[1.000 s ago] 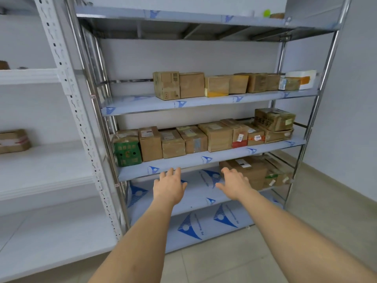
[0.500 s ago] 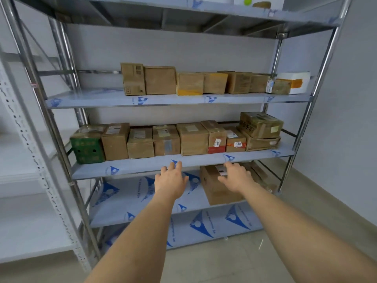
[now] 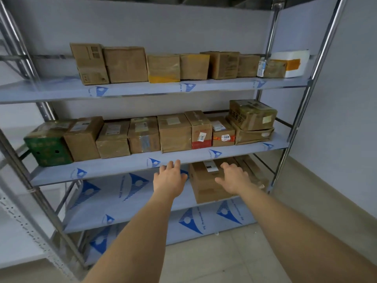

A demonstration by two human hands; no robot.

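Both arms reach forward toward a metal shelving rack (image 3: 299,111). My left hand (image 3: 170,177) is stretched out with straight fingers, just below the front edge of the middle shelf (image 3: 126,165), holding nothing. My right hand (image 3: 234,178) hovers with spread fingers in front of a brown cardboard box (image 3: 201,181) that has a white label and stands on the lower shelf (image 3: 122,203). Whether that hand touches the box is unclear. A row of several brown boxes (image 3: 175,134) fills the middle shelf, with a green box (image 3: 48,147) at its left end.
The upper shelf (image 3: 142,88) carries several more brown boxes and a white foam box (image 3: 295,62) at the right. Two boxes are stacked (image 3: 252,117) at the right of the middle shelf. A white rack post (image 3: 26,225) stands at left. Tiled floor (image 3: 214,260) lies below, a wall at right.
The view has moved closer to the rack and shifted right. Both hands have stayed extended and open, now nearer the lower shelf's box.
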